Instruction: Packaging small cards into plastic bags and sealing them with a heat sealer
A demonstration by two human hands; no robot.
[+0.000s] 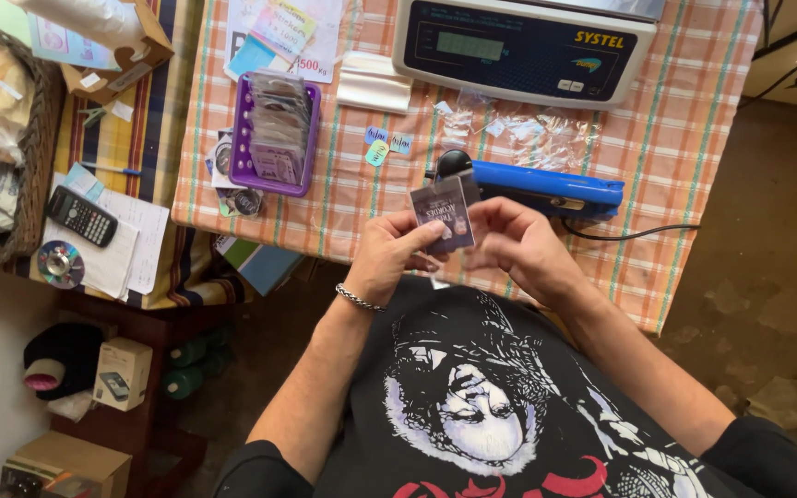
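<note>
Pinching a small dark printed packet [444, 215] — flat, upright, left hand [387, 254], right hand [520, 244], each grip closed on its edges.

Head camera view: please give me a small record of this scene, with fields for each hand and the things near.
left hand: pinches the small dark packet at its left edge
right hand: holds the same packet at its right side
behind the hands: blue heat sealer
far edge: digital scale
left of the hands: purple tray full of packets
surface: checked tablecloth
</note>
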